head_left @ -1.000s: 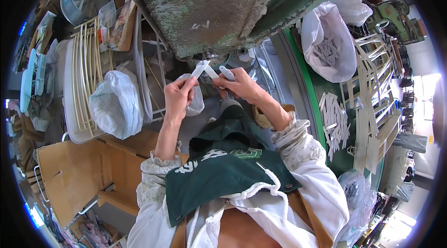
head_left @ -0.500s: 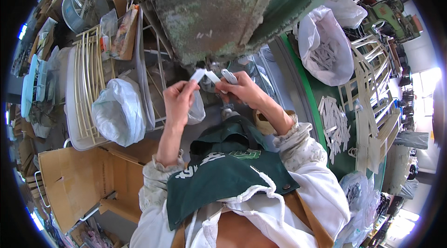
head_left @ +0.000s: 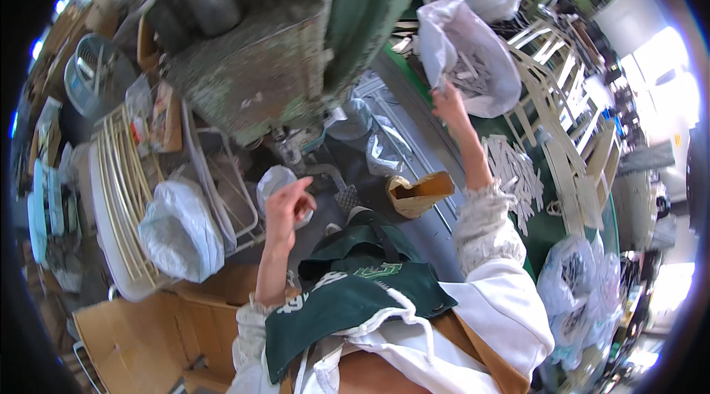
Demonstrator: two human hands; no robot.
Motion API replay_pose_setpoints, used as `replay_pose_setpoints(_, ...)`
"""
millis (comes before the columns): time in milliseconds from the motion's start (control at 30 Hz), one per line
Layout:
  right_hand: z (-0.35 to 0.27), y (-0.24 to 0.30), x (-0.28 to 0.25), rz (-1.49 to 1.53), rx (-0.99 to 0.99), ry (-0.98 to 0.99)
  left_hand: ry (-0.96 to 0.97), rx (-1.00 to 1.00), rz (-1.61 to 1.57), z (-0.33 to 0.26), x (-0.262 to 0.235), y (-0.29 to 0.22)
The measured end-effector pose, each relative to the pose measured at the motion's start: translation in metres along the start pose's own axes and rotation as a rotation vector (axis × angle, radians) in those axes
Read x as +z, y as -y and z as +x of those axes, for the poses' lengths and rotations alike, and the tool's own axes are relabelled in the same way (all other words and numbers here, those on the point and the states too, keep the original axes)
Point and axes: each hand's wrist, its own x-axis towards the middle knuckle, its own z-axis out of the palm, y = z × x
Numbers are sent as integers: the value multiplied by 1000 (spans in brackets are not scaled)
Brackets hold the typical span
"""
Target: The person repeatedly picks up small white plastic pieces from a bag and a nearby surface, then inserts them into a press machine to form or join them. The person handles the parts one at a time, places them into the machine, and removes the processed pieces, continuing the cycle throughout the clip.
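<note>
Right hand [head_left: 449, 104]: your arm is stretched out, fingers at the near rim of the sack [head_left: 436, 32]; something greyish shows by the fingertips, but I cannot tell whether you grasp it or only touch the rim.
Left hand [head_left: 288, 205]: it looks released, index finger out, the others loosely curled, nothing visible in it.
Strips [head_left: 473, 72]: the white ones lie inside the sack, just beyond your right hand; a loose pile [head_left: 514, 176] lies on the green desk [head_left: 492, 125], beside your right forearm.
Machine [head_left: 259, 76]: it stands ahead of your left hand, apart from it.
Paper bag [head_left: 414, 207]: it sits open, low down between your hands.
Reach to the sack: this seems to be the step in hand, your right hand working alone; whether you are putting in or taking out, I cannot tell.
Move at the rim: if your right fingers hold a piece, it calls for releasing it over the mouth; if not, for dipping past the rim and pinching one.
</note>
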Motion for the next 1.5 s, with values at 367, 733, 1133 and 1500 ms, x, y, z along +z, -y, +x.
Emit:
replay_pose_setpoints(367,-132,99,150,395,-66,844,-185,109,-185,23,27,-7)
replay_pose_setpoints(733,-124,100,173,453,-58,803,-236,172,-263,35,24,-3)
replay_pose_setpoints(1133,-55,15,187,-242,-684,557,-1016,-23,705,-15,-268,75)
replay_pose_setpoints(1500,-19,-52,195,-761,-785,478,-970,-388,1604,68,-437,204)
